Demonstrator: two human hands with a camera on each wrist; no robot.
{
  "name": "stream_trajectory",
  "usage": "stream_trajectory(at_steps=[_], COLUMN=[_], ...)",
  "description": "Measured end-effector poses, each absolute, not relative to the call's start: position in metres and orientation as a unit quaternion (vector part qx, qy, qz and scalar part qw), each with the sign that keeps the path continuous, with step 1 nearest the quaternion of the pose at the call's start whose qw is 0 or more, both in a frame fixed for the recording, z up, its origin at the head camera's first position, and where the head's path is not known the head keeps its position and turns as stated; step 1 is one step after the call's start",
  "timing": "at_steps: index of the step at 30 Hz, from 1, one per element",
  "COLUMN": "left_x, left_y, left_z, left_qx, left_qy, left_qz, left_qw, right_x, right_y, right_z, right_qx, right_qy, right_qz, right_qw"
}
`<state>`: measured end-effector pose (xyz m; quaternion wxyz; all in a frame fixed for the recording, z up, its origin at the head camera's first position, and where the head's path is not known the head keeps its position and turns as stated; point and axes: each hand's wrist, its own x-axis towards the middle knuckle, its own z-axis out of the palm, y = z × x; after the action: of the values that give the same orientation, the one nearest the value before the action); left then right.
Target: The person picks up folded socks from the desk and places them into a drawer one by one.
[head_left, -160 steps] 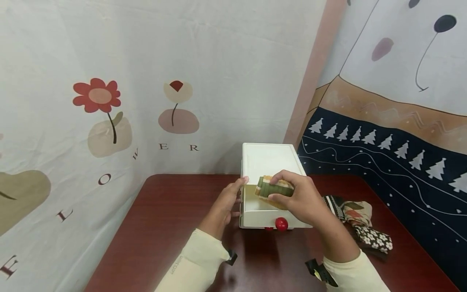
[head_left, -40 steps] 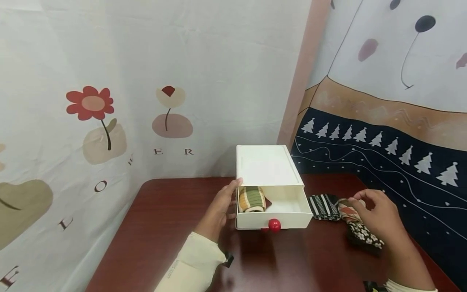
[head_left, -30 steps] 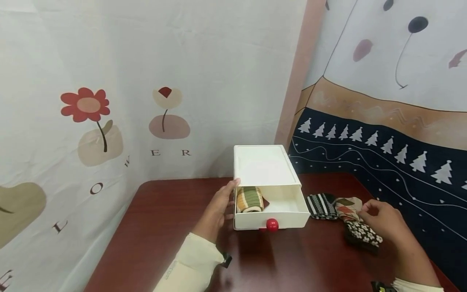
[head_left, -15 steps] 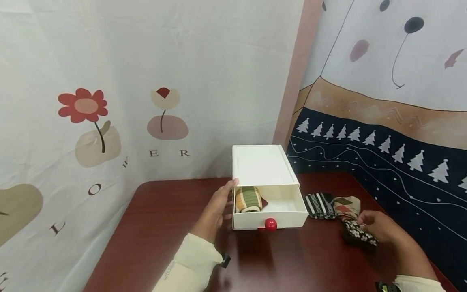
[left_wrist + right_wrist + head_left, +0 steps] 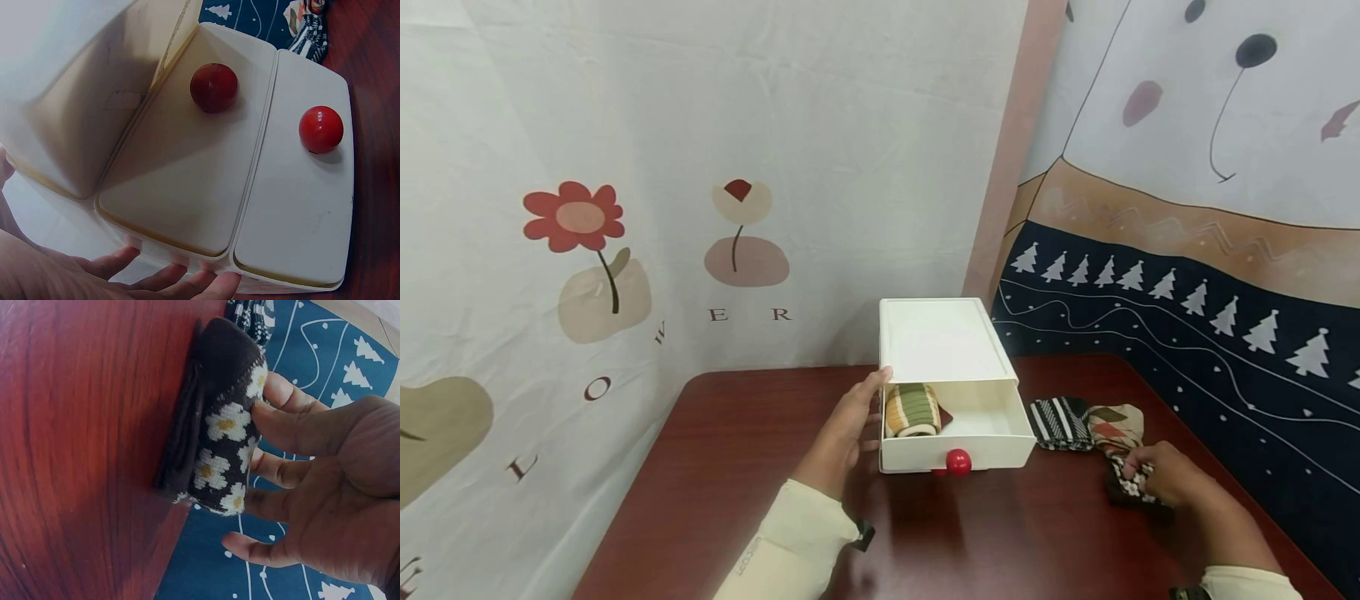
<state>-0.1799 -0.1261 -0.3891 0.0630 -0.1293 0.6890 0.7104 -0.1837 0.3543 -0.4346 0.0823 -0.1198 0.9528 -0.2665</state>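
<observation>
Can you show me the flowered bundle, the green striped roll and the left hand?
Flowered bundle (image 5: 220, 425), right wrist view: its flowered side.
Green striped roll (image 5: 913, 409), head view: its striped outside.
Left hand (image 5: 849, 421), head view: its middle.

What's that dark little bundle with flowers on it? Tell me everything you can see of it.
The flowered bundle looks like soft knitted cloth folded into a thick roll: brownish black, with white, yellow-centred flowers, a plain dark section at one end and layered folds along one side. It lies on the red-brown table, right of the white drawer box and just nearer than the tan patterned bundle. The right hand pinches one edge between thumb and finger.
</observation>
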Motion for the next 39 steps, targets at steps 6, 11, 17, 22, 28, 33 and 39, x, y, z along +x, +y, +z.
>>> stream_trajectory(at_steps=[6,11,17,22,28,33,39], left_x=[-0.180,-0.180,-0.179,-0.179,-0.179,-0.181,-0.172], left_y=[-0.126,-0.126,-0.126,-0.126,-0.126,-0.126,-0.124], left_z=[-0.389,-0.390,-0.391,-0.391,-0.391,-0.392,-0.385], left_qx=[-0.130,-0.129,-0.133,-0.132,-0.131,-0.132,-0.116], left_qy=[0.688,0.687,0.689,0.689,0.689,0.690,0.697], left_qz=[0.711,0.712,0.710,0.710,0.710,0.709,0.705], left_qw=[0.062,0.062,0.063,0.062,0.062,0.062,0.050], right_x=[-0.182,-0.181,-0.181,-0.178,-0.177,-0.176,-0.174], right_y=[0.353,0.358,0.368,0.375,0.380,0.377,0.374], right_z=[-0.434,-0.433,-0.424,-0.426,-0.432,-0.432,-0.433], right_qx=[-0.116,-0.143,-0.109,-0.116,-0.150,-0.166,-0.180], right_qy=[0.955,0.949,0.914,0.904,0.912,0.915,0.917], right_qz=[-0.257,-0.254,-0.318,-0.332,-0.313,-0.306,-0.306], right_qw=[0.097,0.123,0.227,0.242,0.217,0.203,0.182])
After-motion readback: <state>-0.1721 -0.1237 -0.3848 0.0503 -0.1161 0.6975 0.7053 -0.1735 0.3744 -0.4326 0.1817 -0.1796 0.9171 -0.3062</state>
